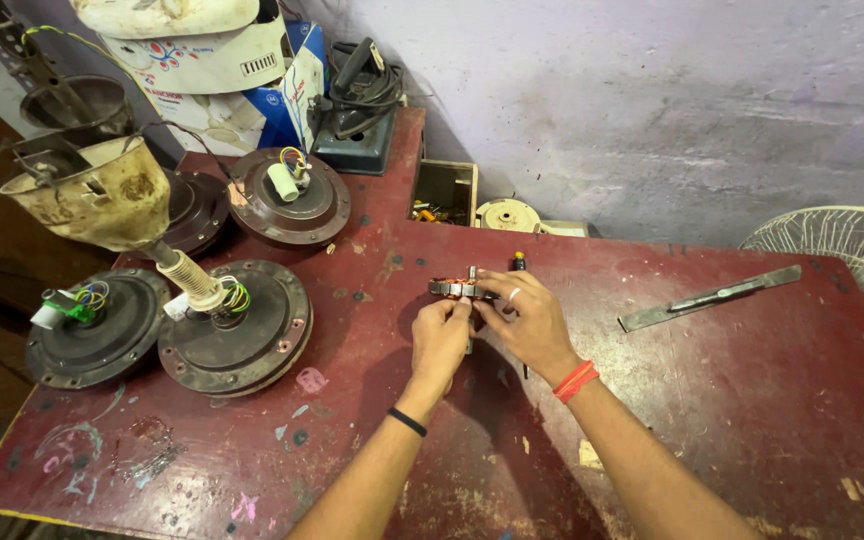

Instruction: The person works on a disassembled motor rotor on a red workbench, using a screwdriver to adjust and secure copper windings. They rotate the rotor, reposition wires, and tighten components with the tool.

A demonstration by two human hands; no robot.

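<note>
Both our forearms reach up from the near edge over the scuffed red worktop [712,420], a black band on the left wrist and a red one on the right. Our left hand [442,335] and right hand [532,320] meet at the middle of the worktop on a small motor core [457,288], a ring of stacked metal plates wound with copper wire, with a short shaft standing up from it. Both hands are closed narrow on it in a pinch: left fingertips at its near edge, right fingers curled round its right side, a ring showing on one finger. We cannot tell whether the core rests on the worktop or is lifted just off it.

We judge the core dense and heavy for its size, and stiff in its metal stack. The copper winding looks like the tender part; its thin coating would scratch easily, so we would hold by the outer rim of the plates or the shaft, never by the wire. The bare metal may be oily and a little slippery.

To the left lie round fan motor housings [237,325], one with a cream cover [92,195] tilted over it. A flat metal bar [712,297] lies well to the right, a wire fan guard [852,250] at the far right edge, and a small wooden box [444,190] by the wall.
</note>
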